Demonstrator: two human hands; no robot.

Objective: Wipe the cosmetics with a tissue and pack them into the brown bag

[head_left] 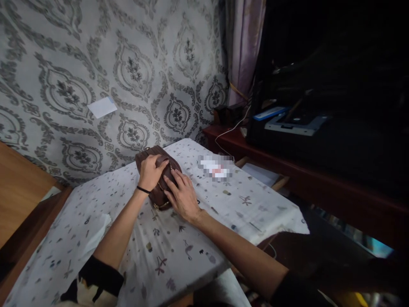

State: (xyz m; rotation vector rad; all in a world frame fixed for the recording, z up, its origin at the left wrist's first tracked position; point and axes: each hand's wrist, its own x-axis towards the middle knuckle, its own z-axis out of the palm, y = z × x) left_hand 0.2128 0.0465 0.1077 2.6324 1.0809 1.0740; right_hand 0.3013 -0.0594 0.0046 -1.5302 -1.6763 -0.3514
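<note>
A brown handbag (156, 199) with gold-coloured metal fittings lies on the patterned white tablecloth (223, 221). My left hand (151, 170), with a dark band at its wrist, is closed over the upper part of the bag, thumb stretched across its flap. Lower on the right side, my right hand (183, 194) rests against the bag with its fingers apart and their tips on the front near a small metal piece. Both hands partly cover the bag, so its closure is mostly hidden. What is inside the bag does not show.
To the right of the bag lies a blurred white and red item (215, 167). A dark television (335, 85) stands on a reddish-brown cabinet (236, 134), with a white cable (225, 134) hanging by it. Patterned wallpaper (134, 68) backs the table; crumpled pale material (97, 232) lies at left.
</note>
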